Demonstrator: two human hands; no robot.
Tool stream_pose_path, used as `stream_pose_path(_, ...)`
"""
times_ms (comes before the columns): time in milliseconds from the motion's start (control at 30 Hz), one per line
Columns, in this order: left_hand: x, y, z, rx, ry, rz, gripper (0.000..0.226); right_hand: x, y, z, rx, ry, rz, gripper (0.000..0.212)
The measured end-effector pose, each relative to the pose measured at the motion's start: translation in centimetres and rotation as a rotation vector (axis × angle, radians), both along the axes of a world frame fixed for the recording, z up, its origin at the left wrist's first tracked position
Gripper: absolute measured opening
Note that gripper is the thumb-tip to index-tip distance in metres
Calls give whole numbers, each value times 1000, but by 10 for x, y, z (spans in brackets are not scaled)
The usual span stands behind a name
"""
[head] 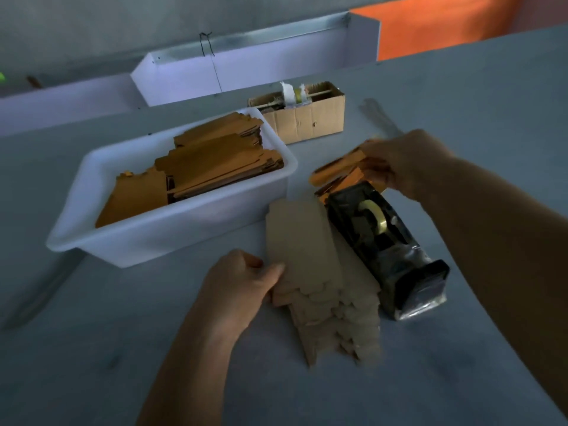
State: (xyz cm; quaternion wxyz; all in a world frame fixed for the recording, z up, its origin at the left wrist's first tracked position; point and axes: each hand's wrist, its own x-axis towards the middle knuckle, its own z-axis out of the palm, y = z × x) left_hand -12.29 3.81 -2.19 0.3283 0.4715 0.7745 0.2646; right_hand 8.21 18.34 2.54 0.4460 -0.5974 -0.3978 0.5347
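Presently the top flat cardboard blank (302,238), lying on the desk (430,379), is pinched at its near-left edge by the left hand (242,284), its long axis running away from those fingers. An orange carton (335,172) is gripped by the right hand (408,162), beyond the tape dispenser (384,238).

One wide-angle camera rides on the person's head, facing forward and steeply down at the grey table (92,364) from close range. The left hand (239,287) on the cardboard blanks (304,241) fills 6 o'clock; the right hand (405,161) with the orange card (332,172) sits at 2. A white tub (172,241) lies at 10, a cardboard box (307,124) at 12. Far edges curve, probably lens distortion.
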Motion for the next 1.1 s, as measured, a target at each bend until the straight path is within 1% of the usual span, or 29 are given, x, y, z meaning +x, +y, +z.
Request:
stream_pose_path(67, 2, 0, -2, 14, -182, 28, 21, 6, 5, -8, -19, -177, 4, 13)
stream_pose_path(133, 1, -2, -5, 39, -291, 99, 18, 12, 1, -10, 49, -332, -16, 30)
stream_pose_path(167, -1, -4, -6, 45, -341, 131, 18, 14, -7, -9, 94, -357, -26, 39)
stream_pose_path(200, -4, -5, -6, 48, -383, 153, 17, 15, -18, -5, 143, -346, -22, 42)
stream_pose_path(233, -7, -6, -6, 43, -419, 162, 16, 15, -31, -1, 196, -308, 5, 41)
stream_pose_path(300, -10, -8, -3, 36, -453, 149, 16, 15, -58, 7, 279, -248, 77, 31)
stream_pose_path(367, -10, -11, 1, 63, -402, 113, 17, 16, -83, 13, 337, -224, 119, 24)
stream_pose_path(433, -11, -15, 7, 167, -321, 106, 15, 16, -104, 16, 375, -257, 131, 18)
stream_pose_path(467, -11, -17, 12, 232, -308, 116, 13, 16, -113, 16, 387, -282, 135, 17)
stream_pose_path(500, -11, -20, 19, 290, -343, 121, 11, 15, -121, 16, 398, -301, 137, 17)
stream_pose_path(533, -11, -24, 26, 334, -424, 114, 10, 14, -130, 15, 406, -316, 137, 18)
stream_pose_path(600, -9, -33, 41, 386, -613, 67, 23, 10, -145, 12, 407, -343, 140, 23)
stream_pose_path(633, -7, -37, 47, 404, -673, 41, 27, 9, -152, 9, 400, -333, 154, 26)
stream_pose_path(700, -1, -44, 57, 421, -746, -1, 25, 4, -163, 4, 373, -251, 235, 35)
stream_pose_path(767, 4, -48, 60, 416, -783, -25, 19, -2, -170, 0, 329, -67, 368, 42)
stream_pose_path(833, 9, -51, 57, 383, -780, -49, 21, -7, -173, -4, 224, 148, 431, 38)
stream_pose_path(867, 10, -52, 55, 360, -775, -61, 22, -9, -173, -7, 184, 209, 424, 36)
stream_pose_path(1033, 14, -52, 48, 295, -799, -100, 20, -9, -175, -12, 90, 372, 377, 20)
stream_pose_path(1100, 19, -52, 50, 271, -773, -149, 36, -9, -176, -14, 89, 365, 364, 20)
